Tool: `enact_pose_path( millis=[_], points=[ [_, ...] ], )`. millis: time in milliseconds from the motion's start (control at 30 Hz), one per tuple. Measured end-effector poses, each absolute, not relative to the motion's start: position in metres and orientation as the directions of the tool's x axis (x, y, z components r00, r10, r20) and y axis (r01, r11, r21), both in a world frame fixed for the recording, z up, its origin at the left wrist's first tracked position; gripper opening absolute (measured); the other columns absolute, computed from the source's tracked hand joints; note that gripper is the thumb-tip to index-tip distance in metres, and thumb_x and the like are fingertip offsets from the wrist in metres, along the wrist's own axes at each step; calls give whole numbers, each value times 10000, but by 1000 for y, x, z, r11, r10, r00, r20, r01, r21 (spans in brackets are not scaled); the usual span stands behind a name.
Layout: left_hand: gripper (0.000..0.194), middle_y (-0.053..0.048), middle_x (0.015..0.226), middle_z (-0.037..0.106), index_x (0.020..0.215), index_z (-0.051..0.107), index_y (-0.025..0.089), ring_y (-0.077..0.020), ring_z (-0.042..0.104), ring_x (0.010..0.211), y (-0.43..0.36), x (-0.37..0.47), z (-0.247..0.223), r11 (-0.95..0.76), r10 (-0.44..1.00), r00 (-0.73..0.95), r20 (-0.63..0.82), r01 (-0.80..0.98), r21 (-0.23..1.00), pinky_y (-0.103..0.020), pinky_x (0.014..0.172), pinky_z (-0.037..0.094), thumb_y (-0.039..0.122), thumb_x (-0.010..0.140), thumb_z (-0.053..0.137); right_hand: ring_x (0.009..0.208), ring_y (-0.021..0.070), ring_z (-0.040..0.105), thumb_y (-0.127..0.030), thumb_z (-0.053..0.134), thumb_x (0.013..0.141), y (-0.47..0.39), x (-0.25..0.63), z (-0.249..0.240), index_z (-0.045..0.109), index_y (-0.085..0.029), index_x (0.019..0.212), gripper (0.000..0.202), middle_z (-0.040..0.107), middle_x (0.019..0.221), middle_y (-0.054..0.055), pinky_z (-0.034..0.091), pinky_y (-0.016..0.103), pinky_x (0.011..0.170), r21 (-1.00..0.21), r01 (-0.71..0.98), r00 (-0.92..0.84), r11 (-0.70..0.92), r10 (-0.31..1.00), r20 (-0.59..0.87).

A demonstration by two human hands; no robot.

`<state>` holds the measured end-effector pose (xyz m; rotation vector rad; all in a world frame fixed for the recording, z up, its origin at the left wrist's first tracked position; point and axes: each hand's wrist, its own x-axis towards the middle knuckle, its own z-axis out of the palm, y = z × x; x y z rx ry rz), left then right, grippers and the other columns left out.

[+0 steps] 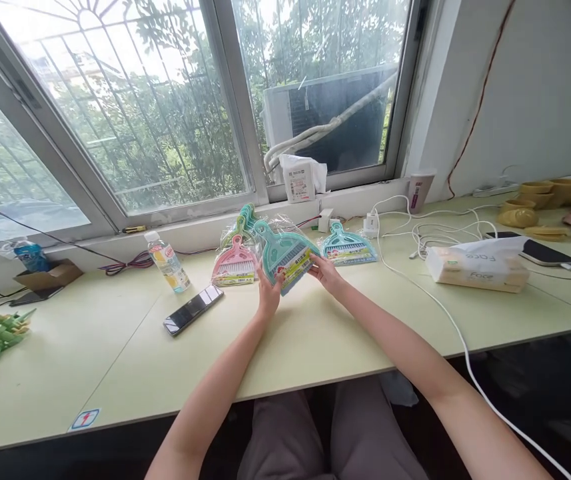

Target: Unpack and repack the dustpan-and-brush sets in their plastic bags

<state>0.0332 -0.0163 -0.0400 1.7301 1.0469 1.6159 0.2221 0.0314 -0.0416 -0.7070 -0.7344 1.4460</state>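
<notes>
Left hand (269, 293), right hand (326, 273), 1 at each side, hold the teal dustpan pack (285, 253) over the tabletop (310, 347); pink pack (236, 251) just beside it, phone (194, 310) farther left!

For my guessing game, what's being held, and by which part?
A turquoise, fan-shaped plastic dustpan-and-brush set: left fingers at its lower left edge, right fingers at its right edge.

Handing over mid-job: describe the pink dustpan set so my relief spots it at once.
On the pale table below the window, find the turquoise dustpan set held between the left hand and right hand. The pink dustpan set lies just left of it. Its pink colour distinguishes it from the turquoise one and the green set behind.
</notes>
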Motion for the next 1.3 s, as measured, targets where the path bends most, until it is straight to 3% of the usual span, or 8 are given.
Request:
enact_pose_path(
  millis=[233, 467, 733, 833, 967, 1067, 1167, 1300],
  points=[
    [791, -148, 1493, 371, 1464, 176, 260, -258, 428, 1343, -16, 32, -39, -514, 842, -125, 525, 111, 851, -439, 1122, 335, 438, 846, 635, 876, 139, 713, -126, 810, 628, 33, 214, -47, 575, -242, 1026, 476, 728, 970, -10, 594, 266, 843, -805, -591, -111, 50, 984, 142],
    [826, -143, 1486, 382, 1465, 173, 271, -273, 423, 1352, -18, 31, -34, -497, 855, -132, 501, 67, 865, -449, 1122, 341, 460, 823, 658, 843, 167, 724, -115, 794, 652, 15, 201, -37, 597, -205, 934, 356, 733, 895, 18, 601, 329, 869, -807, -589, -131, -45, 991, 40],
    [999, -140, 1453, 424, 1480, 105, 278, -284, 449, 1337, -18, 30, -30, -451, 892, -55, 449, -38, 892, -451, 1117, 367, 426, 733, 752, 903, 197, 711, -158, 826, 610, 16, 203, -38, 617, -206, 888, 351, 719, 934, 19, 593, 390, 898, -813, -576, -18, 84, 993, 115],
    [1035, -138, 1464, 419, 1485, 87, 295, -296, 485, 1305, -20, 30, -27, -395, 918, -23, 395, -88, 914, -442, 1039, 458, 400, 713, 769, 909, 197, 708, -198, 841, 595, 18, 203, -40, 627, -207, 903, 376, 715, 961, 20, 591, 391, 903, -812, -574, -4, 105, 991, 131],
    [1030, -148, 1407, 485, 1489, 81, 300, -295, 618, 1126, -28, 30, -18, -294, 955, 4, 296, -92, 951, -374, 748, 592, 426, 717, 752, 920, 186, 702, -240, 860, 560, 19, 203, -41, 639, -199, 911, 417, 709, 1016, 26, 587, 363, 914, -804, -583, 8, 119, 990, 140],
    [894, -137, 1276, 592, 1466, 160, 294, -217, 701, 771, -30, 28, -12, -187, 978, 76, 195, -100, 977, -338, 584, 584, 513, 766, 670, 949, 188, 693, -256, 865, 551, 18, 203, -41, 636, -206, 914, 433, 708, 1024, 20, 582, 363, 929, -797, -589, 22, 135, 988, 151],
    [736, -120, 1161, 662, 1421, 277, 263, -178, 682, 615, -27, 26, -9, -94, 980, 164, 113, -122, 988, -335, 566, 572, 573, 815, 559, 967, 191, 688, -262, 856, 571, 17, 203, -39, 626, -213, 911, 414, 709, 995, 20, 576, 371, 946, -799, -583, 33, 147, 987, 158],
    [684, -145, 1056, 714, 1384, 369, 187, -195, 684, 616, -23, 25, -14, -16, 965, 260, 21, -22, 1000, -373, 646, 572, 553, 830, 532, 961, 189, 689, -227, 836, 594, 15, 204, -38, 613, -228, 888, 369, 704, 948, 15, 576, 372, 948, -806, -570, 55, 158, 986, 155]
  ],
)
